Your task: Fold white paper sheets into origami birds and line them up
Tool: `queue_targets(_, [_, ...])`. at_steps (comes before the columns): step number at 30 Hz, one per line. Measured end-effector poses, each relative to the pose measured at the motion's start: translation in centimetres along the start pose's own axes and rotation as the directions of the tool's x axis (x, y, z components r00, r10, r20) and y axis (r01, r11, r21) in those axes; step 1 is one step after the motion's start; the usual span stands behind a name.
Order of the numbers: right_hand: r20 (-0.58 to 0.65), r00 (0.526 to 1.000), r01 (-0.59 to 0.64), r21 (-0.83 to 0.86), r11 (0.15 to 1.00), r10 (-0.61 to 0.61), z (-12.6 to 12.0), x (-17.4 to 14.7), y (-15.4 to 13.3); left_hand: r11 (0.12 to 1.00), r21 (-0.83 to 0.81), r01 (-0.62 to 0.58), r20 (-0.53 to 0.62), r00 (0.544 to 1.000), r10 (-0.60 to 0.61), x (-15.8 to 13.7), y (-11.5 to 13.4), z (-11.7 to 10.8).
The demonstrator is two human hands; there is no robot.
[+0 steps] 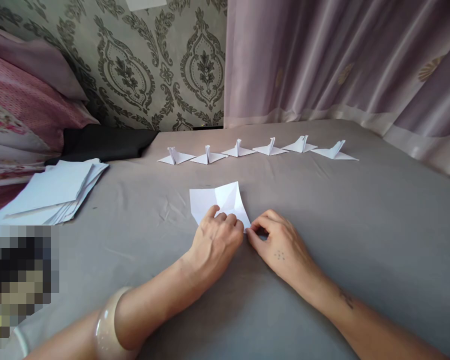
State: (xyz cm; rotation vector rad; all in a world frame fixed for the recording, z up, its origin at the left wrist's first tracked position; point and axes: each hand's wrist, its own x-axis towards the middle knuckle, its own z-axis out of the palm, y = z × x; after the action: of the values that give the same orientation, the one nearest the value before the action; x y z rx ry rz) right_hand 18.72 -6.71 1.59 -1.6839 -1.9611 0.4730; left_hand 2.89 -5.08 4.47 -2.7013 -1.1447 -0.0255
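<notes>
The left hand (219, 237) hides the near part of the white sheet (224, 196). A pixelated patch (20, 285) blurs the near left. The frame cuts off a white piece (146, 4) on the far wall (165, 75).

"What is showing at the back?"
"Patterned wallpaper (161, 65) is bearing dark, leafy medallions (205, 67); a white slip (146, 4) is showing at the top edge."
"And to the right?"
"A mauve curtain (303, 60) is falling in folds."
"On the left?"
"Pink fabric (33, 75), partly flowered, is draping beside a black cloth (108, 142), which is lying on a grey sheet (360, 225)."
</notes>
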Motion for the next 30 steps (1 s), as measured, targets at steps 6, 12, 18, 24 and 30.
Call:
queue_targets(6, [0.077, 0.996, -0.052, 0.061, 0.997, 0.047, -1.1, 0.3, 1.2, 0.999, -0.027, -0.041, 0.041, 0.998, 0.042, 0.4, -0.4, -0.2])
queue_targets(12, [0.107, 0.979, 0.176, -0.043, 0.983, -0.171, -1.9, -0.7, 1.1, 0.998, 0.011, -0.056, -0.002, 0.998, 0.056, 0.4, -0.5, 0.0])
queue_targets(18, [0.193, 0.931, 0.351, -0.237, 0.906, -0.311, -2.8, -1.6, 0.3, 0.999, -0.034, -0.036, 0.026, 0.999, 0.037, 0.3, -0.8, -0.1])
queue_targets(24, [0.040, 0.968, 0.243, 0.092, 0.966, -0.247, -1.9, -1.2, -0.4, 0.999, -0.044, -0.017, 0.009, 1.000, 0.018, 0.2, -0.7, -0.1])
queue_targets(30, [0.105, 0.970, 0.214, 0.058, 0.975, -0.219, -0.2, -1.6, -1.5, 0.983, -0.168, 0.077, 0.078, 0.995, -0.065, -0.2, -2.4, -0.1])
